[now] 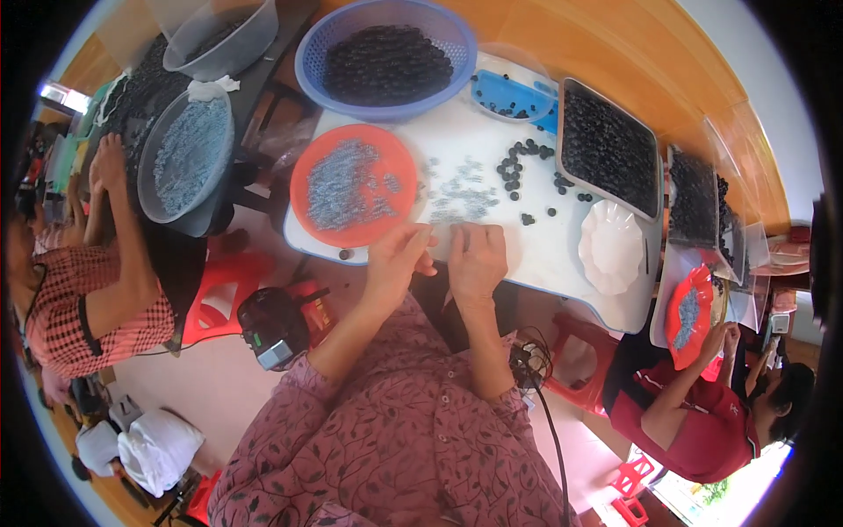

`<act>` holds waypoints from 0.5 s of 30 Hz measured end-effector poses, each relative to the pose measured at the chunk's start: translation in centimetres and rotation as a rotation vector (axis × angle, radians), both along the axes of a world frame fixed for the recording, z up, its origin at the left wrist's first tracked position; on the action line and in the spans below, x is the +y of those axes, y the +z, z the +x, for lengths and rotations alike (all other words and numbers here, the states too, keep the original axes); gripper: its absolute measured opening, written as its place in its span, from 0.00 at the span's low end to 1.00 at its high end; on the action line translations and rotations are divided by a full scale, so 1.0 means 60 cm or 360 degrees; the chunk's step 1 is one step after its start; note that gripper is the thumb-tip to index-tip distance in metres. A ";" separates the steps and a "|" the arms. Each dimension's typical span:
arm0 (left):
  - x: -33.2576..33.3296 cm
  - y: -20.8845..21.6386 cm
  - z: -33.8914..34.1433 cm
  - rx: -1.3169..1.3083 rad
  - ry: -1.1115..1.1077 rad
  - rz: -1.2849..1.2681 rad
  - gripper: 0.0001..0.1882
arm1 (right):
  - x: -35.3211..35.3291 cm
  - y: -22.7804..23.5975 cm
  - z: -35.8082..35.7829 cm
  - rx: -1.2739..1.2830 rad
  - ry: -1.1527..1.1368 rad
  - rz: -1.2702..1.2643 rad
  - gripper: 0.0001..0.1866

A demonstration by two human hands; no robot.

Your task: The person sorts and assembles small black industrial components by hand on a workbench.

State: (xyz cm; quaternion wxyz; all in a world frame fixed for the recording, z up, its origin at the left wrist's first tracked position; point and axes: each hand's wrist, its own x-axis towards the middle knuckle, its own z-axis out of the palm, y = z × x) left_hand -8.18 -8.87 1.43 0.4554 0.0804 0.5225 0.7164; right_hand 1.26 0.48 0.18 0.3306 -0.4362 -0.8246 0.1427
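Both forearms, in patterned pink sleeves, rise from the lower edge and bend in toward the near edge of the white table point(562, 255). The left hand point(397, 256) and right hand point(477, 257) sit side by side, knuckles up, fingers curled down and pressed close. They seem to pinch small silver parts point(457, 200), scattered just beyond the fingertips, though whatever they grip is hidden. An orange plate point(351, 230) of the same parts lies left; black beads point(514, 167) lie farther back.
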 end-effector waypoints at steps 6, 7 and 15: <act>0.006 -0.007 0.006 0.0028 -0.0076 -0.0001 0.12 | 0.001 0.000 0.006 0.0050 -0.0001 -0.0063 0.05; 0.009 -0.006 0.007 0.0029 -0.0082 -0.0002 0.12 | 0.000 0.001 0.009 0.0061 -0.0002 -0.0087 0.05; 0.075 -0.018 0.042 0.0938 -0.0306 -0.0148 0.08 | 0.008 0.007 0.095 0.0509 -0.0086 -0.0544 0.04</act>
